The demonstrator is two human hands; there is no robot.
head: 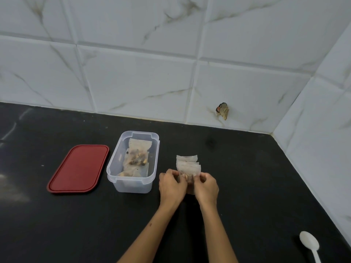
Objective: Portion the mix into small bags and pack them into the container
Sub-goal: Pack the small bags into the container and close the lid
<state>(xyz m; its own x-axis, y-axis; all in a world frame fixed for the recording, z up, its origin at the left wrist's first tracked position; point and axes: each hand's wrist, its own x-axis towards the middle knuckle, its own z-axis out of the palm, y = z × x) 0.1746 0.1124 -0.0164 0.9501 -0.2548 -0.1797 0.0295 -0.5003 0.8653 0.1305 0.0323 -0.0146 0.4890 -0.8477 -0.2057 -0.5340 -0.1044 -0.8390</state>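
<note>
Both hands, left hand (171,184) and right hand (206,185), pinch the small bag (189,172) between them on the tabletop (237,177). The open container (133,179) sits at their nine o'clock, long axis twelve-to-six, nearer the left grip.

1. Counter (247,186): dark stone look, pretty smooth, dull sheen with a few pale smears on the left.
2. Wall (133,73): glossy white marble-look tiles with brownish veins.
3. Container (133,185): clear plastic, slightly frosted.
4. Lid (77,168): red plastic, matt-ish.
5. Bags (187,161): thin, see-through, papery or mesh-like, can't tell which.
6. Spoon (309,243): white plastic, smooth.
</note>
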